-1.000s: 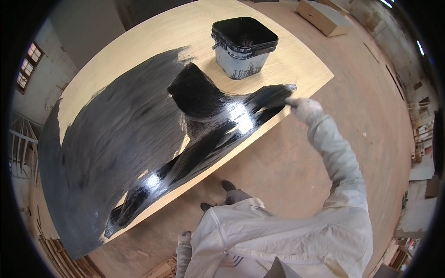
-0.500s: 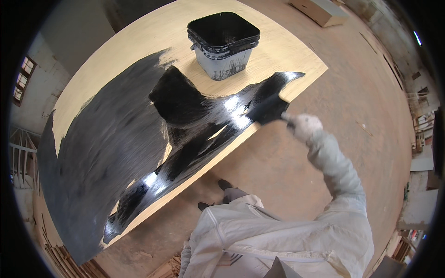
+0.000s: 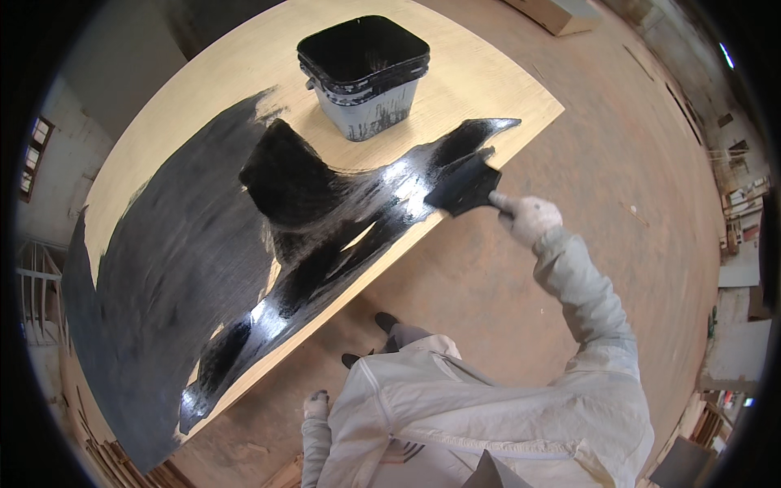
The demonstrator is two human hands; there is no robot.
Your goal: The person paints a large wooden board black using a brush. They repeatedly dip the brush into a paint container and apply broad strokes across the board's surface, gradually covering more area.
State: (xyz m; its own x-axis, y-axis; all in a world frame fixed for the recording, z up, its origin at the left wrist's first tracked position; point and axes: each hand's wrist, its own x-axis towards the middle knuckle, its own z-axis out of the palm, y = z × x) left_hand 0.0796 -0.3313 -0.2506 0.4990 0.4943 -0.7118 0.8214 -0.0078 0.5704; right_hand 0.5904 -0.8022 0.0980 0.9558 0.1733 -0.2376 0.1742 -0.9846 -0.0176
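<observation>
My right hand (image 3: 533, 220), in a whitish glove, is wrapped round the handle of a wide paintbrush (image 3: 464, 187). Its broad head, coated in black, lies on wet black paint (image 3: 399, 180) along the near right edge of a large pale wooden board (image 3: 480, 69). Hanging low beside my body is my left hand (image 3: 316, 403), gloved too and away from the board; its fingers are too small to read. A square grey bucket (image 3: 370, 114), its inside and rim black with paint, stands on the bare wood beyond the brush.
Dull black paint (image 3: 171, 228) covers the board's left part, with a thick wet patch (image 3: 289, 179) near the middle. A box (image 3: 557, 15) sits on the floor at the far right. Wooden strips (image 3: 114, 464) lie at the lower left.
The brush has shifted slightly left, turning as it moved over the wet paint. My left hand has come into view beside my body. The whole board sits slightly further left in view.
</observation>
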